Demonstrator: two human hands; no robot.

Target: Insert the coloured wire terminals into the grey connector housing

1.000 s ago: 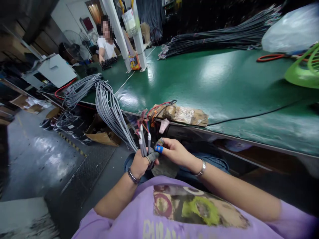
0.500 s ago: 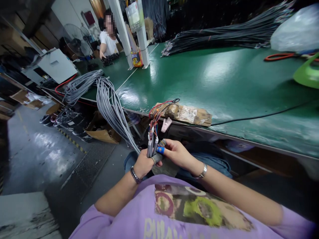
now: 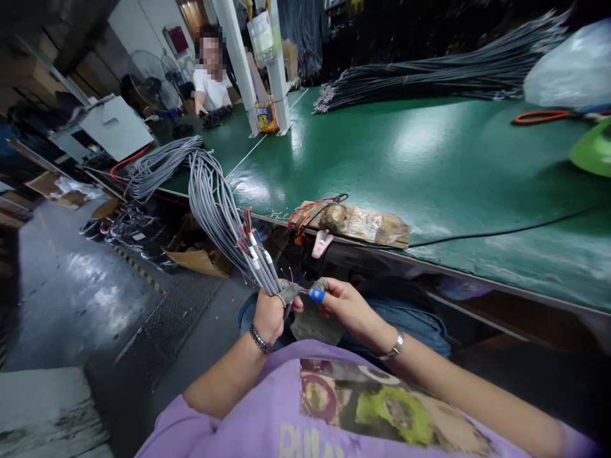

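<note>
From my remote feed, I see the left hand (image 3: 271,313) wrapped around grey multi-core cables (image 3: 264,272), below and left of the wooden board (image 3: 389,228). The right hand (image 3: 344,306), below the board, pinches thin coloured wires (image 3: 304,291). Tugging too hard could snap a strand — and a slack left grip might let cables slide.

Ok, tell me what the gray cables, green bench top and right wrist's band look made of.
Gray cables: probably matte plastic or rubber jackets; they bend in smooth loops.
Green bench top: glossy coating or plastic sheet, hard to say which; bright reflections show.
Band: likely polished metal; it gleams silver.
</note>
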